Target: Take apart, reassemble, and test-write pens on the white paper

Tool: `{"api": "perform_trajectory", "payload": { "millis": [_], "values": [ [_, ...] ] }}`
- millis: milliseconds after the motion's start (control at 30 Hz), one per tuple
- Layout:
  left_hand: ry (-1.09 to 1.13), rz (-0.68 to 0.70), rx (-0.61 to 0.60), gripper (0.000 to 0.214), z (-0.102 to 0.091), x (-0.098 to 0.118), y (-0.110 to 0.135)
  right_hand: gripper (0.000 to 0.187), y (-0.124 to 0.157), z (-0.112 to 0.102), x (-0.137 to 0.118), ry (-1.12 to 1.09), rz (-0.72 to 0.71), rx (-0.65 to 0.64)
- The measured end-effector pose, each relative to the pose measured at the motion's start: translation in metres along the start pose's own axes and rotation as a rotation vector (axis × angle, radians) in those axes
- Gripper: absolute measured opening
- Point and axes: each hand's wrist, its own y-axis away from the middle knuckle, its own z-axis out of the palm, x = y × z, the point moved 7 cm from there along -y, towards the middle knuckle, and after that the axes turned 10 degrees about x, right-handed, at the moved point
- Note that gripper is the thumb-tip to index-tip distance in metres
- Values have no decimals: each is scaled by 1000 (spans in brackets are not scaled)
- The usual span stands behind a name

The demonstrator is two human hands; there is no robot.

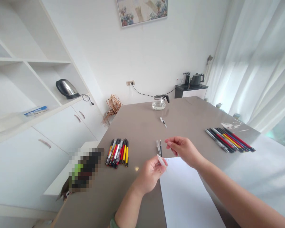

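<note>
My left hand (149, 173) is closed on a translucent whitish pen barrel (161, 161), held tilted above the top left corner of a white paper sheet (187, 190). To the right, my right hand (180, 148) hovers over the paper's upper edge with thumb and index finger pinched together. Anything between those fingertips is too small to make out. Just beyond my left hand lie a clear slim pen part (158, 146) and a thin dark pen part (161, 148), side by side. Farther off rests a clear and black pen piece (163, 122).
A bundle of several pens (117, 153) lies on the left of the brown table (137, 126). Another row of pens (230, 139) is on the right, near torn white scraps (231, 125). A glass pot (159, 103) of clear liquid stands at the far edge.
</note>
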Motion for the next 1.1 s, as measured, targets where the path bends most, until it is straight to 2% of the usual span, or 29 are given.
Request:
{"api": "perform_trajectory", "payload": {
  "millis": [100,233,400,800,933,1100],
  "values": [
    [-50,20,-89,16,11,2,4,38,-3,-8,-6,-171,-3,47],
    [-74,43,-97,13,16,5,5,28,-3,-6,-4,-253,57,12],
    [-88,34,-108,9,17,5,5,29,-1,0,-2,-263,121,-45],
    [-139,52,-112,9,17,6,6,29,-3,3,4,-245,136,-70],
    [-148,69,-91,9,16,6,6,28,0,7,6,-239,155,-126],
    [-110,66,-54,9,13,6,5,26,10,19,6,-227,180,-261]
  ]
}}
